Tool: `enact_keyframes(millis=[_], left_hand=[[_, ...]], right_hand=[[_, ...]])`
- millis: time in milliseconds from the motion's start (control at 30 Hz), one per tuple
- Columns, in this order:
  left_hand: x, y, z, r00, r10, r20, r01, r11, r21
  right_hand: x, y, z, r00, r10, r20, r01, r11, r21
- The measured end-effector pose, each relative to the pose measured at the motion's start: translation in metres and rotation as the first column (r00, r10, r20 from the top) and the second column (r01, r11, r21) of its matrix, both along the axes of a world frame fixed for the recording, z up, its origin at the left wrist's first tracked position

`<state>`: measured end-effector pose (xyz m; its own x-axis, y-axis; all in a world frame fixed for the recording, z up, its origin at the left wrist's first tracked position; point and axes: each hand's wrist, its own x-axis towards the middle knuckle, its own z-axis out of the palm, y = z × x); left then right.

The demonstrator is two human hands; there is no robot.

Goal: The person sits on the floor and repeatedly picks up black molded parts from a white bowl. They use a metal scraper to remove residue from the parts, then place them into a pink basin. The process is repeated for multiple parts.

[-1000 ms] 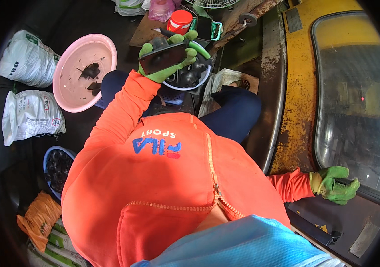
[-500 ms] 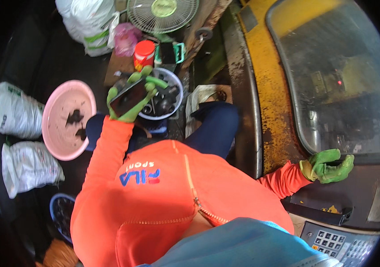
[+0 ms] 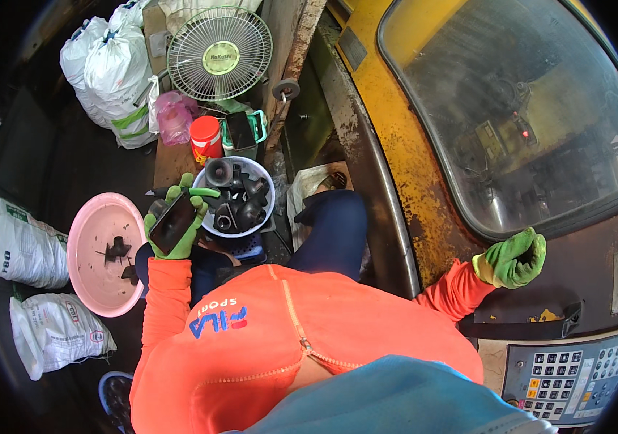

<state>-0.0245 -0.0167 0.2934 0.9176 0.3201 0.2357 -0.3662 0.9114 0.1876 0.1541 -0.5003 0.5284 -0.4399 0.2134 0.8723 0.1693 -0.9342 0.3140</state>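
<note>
My left hand [image 3: 178, 230], in a green glove, is closed around a black part [image 3: 173, 220] with a flat rectangular face. A green-handled tool [image 3: 205, 192] lies across the same fingers; its dark end is partly hidden. Just right of that hand stands a pale basin [image 3: 271, 202] full of black moulded fittings [image 3: 233, 195]. Out to the right, my gloved right hand [image 3: 511, 259] is half curled, with a hollow showing between fingers and thumb and nothing visible in it. It is by the lower corner of the window [image 3: 511, 137] in a worn yellow machine panel [image 3: 410, 181].
A pink basin [image 3: 84, 253] with dark scraps stands at left, beside white sacks [image 3: 23, 242]. Beyond are a fan [image 3: 220, 54], a red container [image 3: 205, 137] and a pink bag [image 3: 173, 119]. A black handle [image 3: 526, 329] and a keypad panel [image 3: 569, 376] are at lower right.
The whole view has shifted and tilted. My left hand keeps the black part and green-handled tool, now farther left of the basin. My right hand's fingers have curled in more.
</note>
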Motion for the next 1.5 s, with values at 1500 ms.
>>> enact_keyframes(millis=[1500], left_hand=[[0.039,-0.081,0.104,0.957,0.12,-0.264,0.25,0.116,0.961]], right_hand=[[-0.018,0.232,-0.149,-0.977,0.163,-0.136,-0.091,0.257,0.962]])
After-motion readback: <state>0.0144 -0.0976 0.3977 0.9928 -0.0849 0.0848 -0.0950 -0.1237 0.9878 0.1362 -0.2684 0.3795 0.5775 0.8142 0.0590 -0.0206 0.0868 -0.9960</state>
